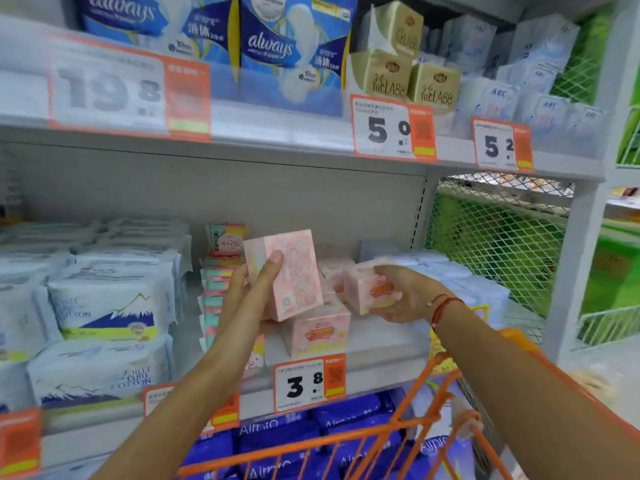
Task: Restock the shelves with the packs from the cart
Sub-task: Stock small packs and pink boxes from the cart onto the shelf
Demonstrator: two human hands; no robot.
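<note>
— How many packs have you got hold of?

— Two. My left hand (249, 292) holds one pink pack (287, 275) upright, thumb across its face, fingers curled round behind it. My right hand (403, 296) grips a second pink pack (363, 291) from its right side, low and just over the middle shelf (381, 344).

— And on the shelf itself?

— One pink pack (317, 329) stands at the front edge, right above the price tag (310, 382) reading 3.8. More pink ones sit behind it; I can make out at least two, but my hands hide the rest.

— Anything else close by?

— White cotton packs (104, 313) stacked to the left, pale blue packs (460, 282) to the right. The orange cart (398, 434) is below my right forearm, with dark blue packs (277, 441) visible beyond its wires.

— The top shelf?

— Two blue Always packs (287, 46) and three gold boxes (405, 64).
</note>
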